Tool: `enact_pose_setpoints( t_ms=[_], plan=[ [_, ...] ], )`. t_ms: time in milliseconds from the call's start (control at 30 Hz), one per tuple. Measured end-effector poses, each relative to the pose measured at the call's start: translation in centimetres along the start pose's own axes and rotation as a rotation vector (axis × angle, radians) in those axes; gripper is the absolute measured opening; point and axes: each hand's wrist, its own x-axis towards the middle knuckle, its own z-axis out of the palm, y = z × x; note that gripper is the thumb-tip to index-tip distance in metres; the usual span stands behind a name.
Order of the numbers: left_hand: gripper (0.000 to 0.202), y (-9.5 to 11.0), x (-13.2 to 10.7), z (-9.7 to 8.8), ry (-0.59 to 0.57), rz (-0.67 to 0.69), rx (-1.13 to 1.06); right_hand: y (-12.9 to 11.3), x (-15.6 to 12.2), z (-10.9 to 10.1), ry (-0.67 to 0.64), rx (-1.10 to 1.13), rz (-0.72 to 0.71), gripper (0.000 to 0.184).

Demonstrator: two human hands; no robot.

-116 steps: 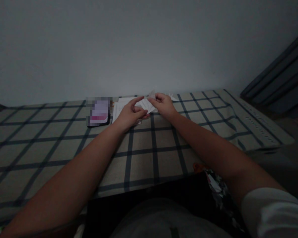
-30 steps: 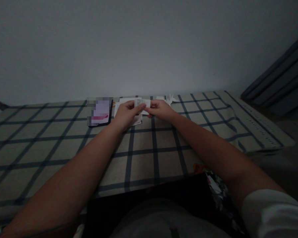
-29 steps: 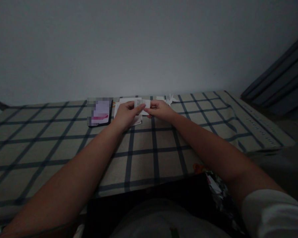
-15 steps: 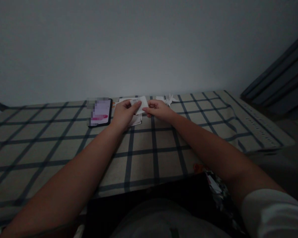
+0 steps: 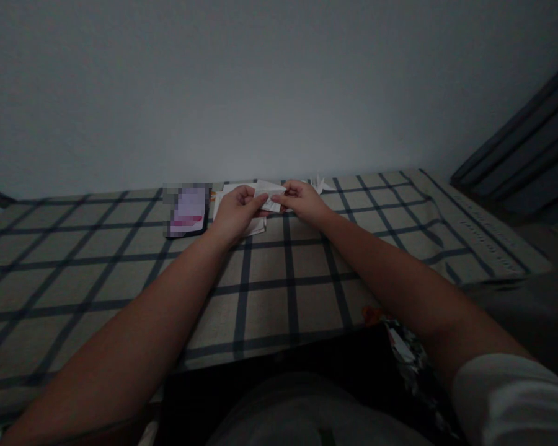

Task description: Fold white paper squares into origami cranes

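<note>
My left hand and my right hand meet at the far side of a checked cloth, close to the wall. Both pinch a small folded piece of white paper held just above the cloth, the left from the left side, the right from the right. More white sheets lie flat under and behind the hands. The light is dim, so the folds are hard to make out.
A phone with a lit screen lies left of the hands. A small folded white paper figure sits behind my right hand near the wall. Dark striped fabric hangs at the right. A dark object rests on my lap.
The folded paper has been turned and reshaped between my fingers; it now lies flatter and wider. Both hands stay in the same place.
</note>
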Motion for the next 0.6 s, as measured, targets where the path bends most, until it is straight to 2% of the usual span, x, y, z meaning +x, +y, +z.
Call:
enact_pose_setpoints(
  t_ms=[167,300,467,600],
  plan=[
    [0.043,0.32,0.13,-0.09,-0.010,-0.004,-0.011,0.57,0.37,-0.20,0.003,0.094,0.024,0.028],
    [0.039,0.56,-0.03,-0.05,-0.014,-0.022,-0.019,0.07,0.30,-0.21,0.004,0.147,0.074,0.028],
    [0.037,0.49,-0.08,-0.08,-0.006,-0.017,-0.037,-0.19,0.16,-0.32,-0.001,0.098,0.025,0.027],
    [0.040,0.46,0.05,-0.24,0.024,0.025,-0.020,0.13,0.36,-0.29,-0.016,0.170,0.052,0.029]
  ],
)
